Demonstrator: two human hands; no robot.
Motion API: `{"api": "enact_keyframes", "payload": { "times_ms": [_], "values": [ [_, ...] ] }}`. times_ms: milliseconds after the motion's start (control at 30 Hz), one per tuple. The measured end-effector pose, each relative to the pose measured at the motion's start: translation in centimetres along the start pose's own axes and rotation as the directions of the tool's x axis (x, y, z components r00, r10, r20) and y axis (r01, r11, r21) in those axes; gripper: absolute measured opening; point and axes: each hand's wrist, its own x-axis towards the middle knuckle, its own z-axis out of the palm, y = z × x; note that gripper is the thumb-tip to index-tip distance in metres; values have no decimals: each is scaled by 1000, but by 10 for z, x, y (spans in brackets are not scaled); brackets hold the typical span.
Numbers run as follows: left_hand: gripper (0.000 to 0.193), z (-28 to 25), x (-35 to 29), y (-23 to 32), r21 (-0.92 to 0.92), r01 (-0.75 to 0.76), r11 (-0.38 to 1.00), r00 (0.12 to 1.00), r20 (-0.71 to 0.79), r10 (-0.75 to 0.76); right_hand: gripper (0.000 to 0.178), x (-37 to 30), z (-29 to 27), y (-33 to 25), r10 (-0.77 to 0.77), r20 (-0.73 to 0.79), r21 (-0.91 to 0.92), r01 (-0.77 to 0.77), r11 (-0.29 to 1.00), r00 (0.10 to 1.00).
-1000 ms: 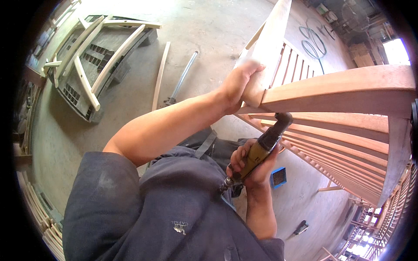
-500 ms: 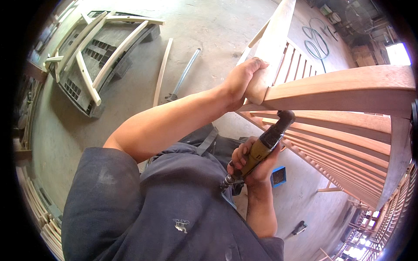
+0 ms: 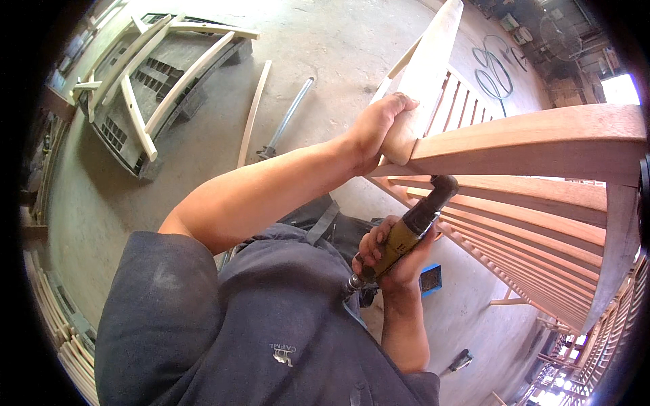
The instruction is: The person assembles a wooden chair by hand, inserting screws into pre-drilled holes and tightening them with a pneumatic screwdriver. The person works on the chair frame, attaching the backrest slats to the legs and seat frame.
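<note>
My left hand (image 3: 384,125) is closed around the near end of a wide pale armrest (image 3: 426,74) on a slatted wooden bench frame (image 3: 528,145). Its thumb lies across the top of the wood. Below the frame's top rail, my right hand (image 3: 399,254) wraps around an angle-head air driver (image 3: 399,243) with an olive body and a dark head. The driver's black head points up against the underside of the top rail, beside the slats; the tip is hidden there. A hose (image 3: 353,312) runs from the tool's lower end along my dark shirt.
Curved wooden parts (image 3: 193,74) lie on a black pallet at the far left. On the concrete floor are a thin wooden strip (image 3: 255,111), a metal bar clamp (image 3: 290,118), a blue box (image 3: 430,279) and a coiled green hose (image 3: 493,71). More slatted frames (image 3: 602,352) stand at the lower right.
Both hands keep their grips, and the driver stays under the rail. The whole view has shifted very slightly.
</note>
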Motion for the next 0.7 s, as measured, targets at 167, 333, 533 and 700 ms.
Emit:
{"api": "enact_keyframes", "payload": {
  "times_ms": [167, 333, 533, 700],
  "values": [
    [48, -3, 2, -3, -27, 15, 1000, 1000, 9, -15, 83, -2, 3, 2, 4, -36, 41, -3, 999, 999],
    [47, -1, 0, 1, -29, 9, 1000, 1000, 12, -9, 83, -3, 5, 0, 22, -49, 37, -20, 999, 999],
    [48, -5, 7, -3, 24, 18, 1000, 999, -28, -17, 85, -1, 6, -1, 7, -41, 22, -6, 1000, 999],
    [51, -3, 5, -2, 16, 5, 1000, 999, 33, -6, 85, -2, 6, -1, 0, -27, -1, 0, 1000, 1000]
  ]
}}
